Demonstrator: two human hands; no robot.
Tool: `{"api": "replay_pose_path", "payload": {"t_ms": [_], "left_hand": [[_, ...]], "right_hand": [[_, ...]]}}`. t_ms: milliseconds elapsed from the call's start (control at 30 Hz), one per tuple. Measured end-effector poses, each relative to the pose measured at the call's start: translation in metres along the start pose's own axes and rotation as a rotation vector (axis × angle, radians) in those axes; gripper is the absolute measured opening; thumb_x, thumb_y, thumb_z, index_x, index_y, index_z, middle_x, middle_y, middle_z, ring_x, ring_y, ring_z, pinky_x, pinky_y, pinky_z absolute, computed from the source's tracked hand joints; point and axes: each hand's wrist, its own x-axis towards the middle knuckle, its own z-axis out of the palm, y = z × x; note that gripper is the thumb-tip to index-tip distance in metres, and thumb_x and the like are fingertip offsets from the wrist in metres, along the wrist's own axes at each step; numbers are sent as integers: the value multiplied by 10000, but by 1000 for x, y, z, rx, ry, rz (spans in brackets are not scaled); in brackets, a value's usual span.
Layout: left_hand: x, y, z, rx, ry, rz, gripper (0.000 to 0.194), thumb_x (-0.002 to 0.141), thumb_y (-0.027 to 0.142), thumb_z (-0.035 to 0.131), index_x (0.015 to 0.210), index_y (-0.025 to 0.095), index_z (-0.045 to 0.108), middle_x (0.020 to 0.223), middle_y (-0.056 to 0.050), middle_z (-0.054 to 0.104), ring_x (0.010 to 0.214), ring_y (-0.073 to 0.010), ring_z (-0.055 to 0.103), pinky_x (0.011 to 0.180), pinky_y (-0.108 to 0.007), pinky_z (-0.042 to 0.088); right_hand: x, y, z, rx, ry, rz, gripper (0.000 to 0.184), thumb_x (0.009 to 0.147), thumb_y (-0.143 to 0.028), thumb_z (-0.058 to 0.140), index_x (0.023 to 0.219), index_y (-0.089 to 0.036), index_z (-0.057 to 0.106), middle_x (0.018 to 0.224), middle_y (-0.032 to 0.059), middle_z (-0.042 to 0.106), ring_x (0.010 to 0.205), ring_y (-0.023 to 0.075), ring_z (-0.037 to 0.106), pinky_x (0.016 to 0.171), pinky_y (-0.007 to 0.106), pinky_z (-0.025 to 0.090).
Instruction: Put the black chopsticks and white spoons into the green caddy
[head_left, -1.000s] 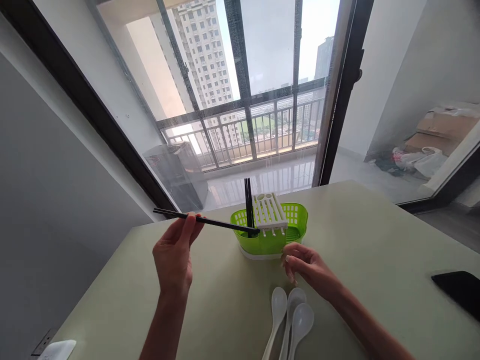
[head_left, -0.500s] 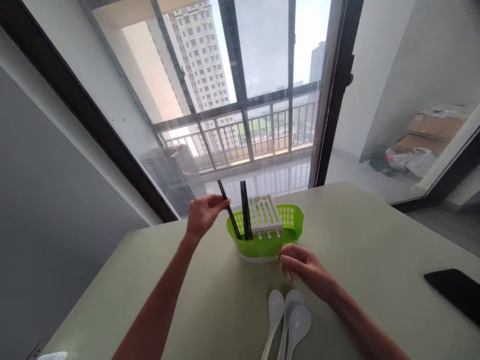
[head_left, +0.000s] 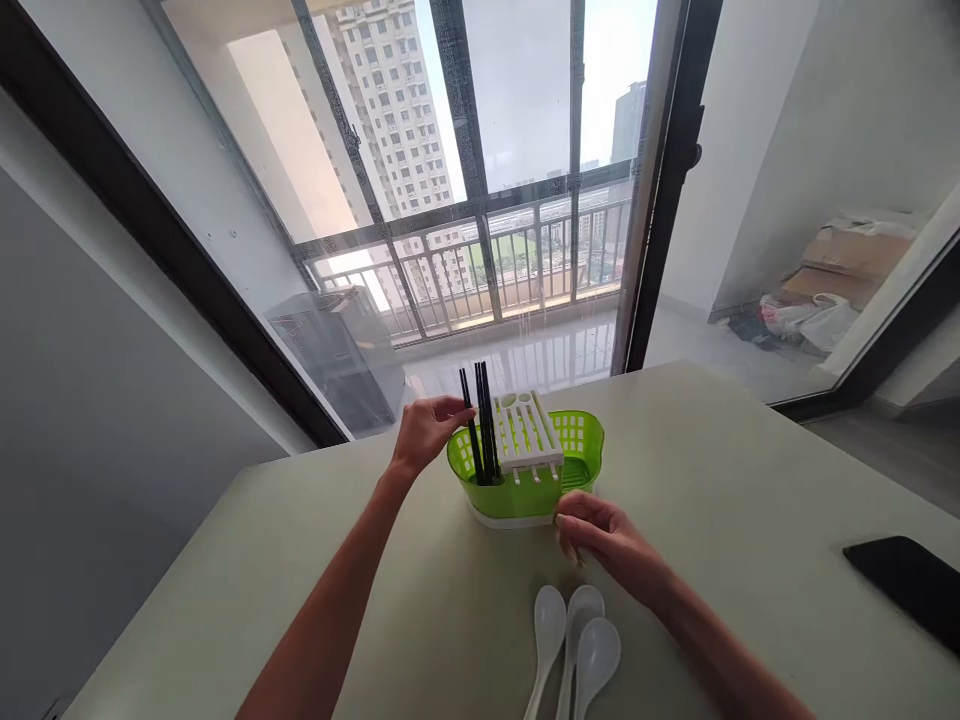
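Note:
A green plastic cutlery basket with a white slotted insert stands on the pale table. Several black chopsticks stand upright in its left end. My left hand reaches to them, its fingertips pinched on the leftmost chopstick near the top. My right hand rests on the table at the basket's front edge, fingers curled and touching its white base. Three white spoons lie on the table just in front of my right hand.
A black phone lies at the table's right edge. Behind the table a large window with black frames looks onto a balcony with a railing. Boxes and bags are piled on the floor at the far right.
My left hand carried a black chopstick from level over the table to the basket and stood it upright among the others. The right hand stayed at the basket's base.

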Motion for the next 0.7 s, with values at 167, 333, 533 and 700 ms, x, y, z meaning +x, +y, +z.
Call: {"api": "replay_pose_path", "payload": {"t_ms": [167, 333, 533, 700], "left_hand": [[3, -10, 3, 41, 11, 27, 379, 783, 555, 758, 929, 210, 819, 928, -56, 822, 880, -246, 775, 901, -384, 607], [-10, -24, 1, 53, 82, 2, 412, 838, 591, 692, 999, 230, 805, 1046, -65, 808, 956, -237, 748, 924, -373, 568], [-67, -70, 2, -94, 477, -200, 570, 915, 672, 517, 1009, 149, 723, 903, -93, 750, 784, -180, 668, 734, -281, 531], [-132, -104, 0, -188, 328, -335, 560, 914, 685, 512, 922, 156, 697, 685, 6, 594, 559, -125, 503, 561, -247, 421]], "right_hand": [[0, 5, -4, -19, -13, -4, 338, 833, -497, 793, 896, -189, 670, 677, -30, 616, 573, 101, 528, 546, 236, 433], [-2, 0, -5, -42, 18, -7, 341, 839, -505, 785, 928, -191, 683, 690, -28, 614, 581, 101, 517, 543, 233, 425], [-12, -16, -4, -263, 57, -20, 415, 876, -595, 705, 911, -181, 698, 720, 5, 635, 635, 141, 552, 584, 265, 460], [-49, -32, -11, -837, 18, -53, 319, 940, -529, 644, 914, -220, 718, 840, 42, 704, 753, 191, 630, 686, 301, 511]]}}
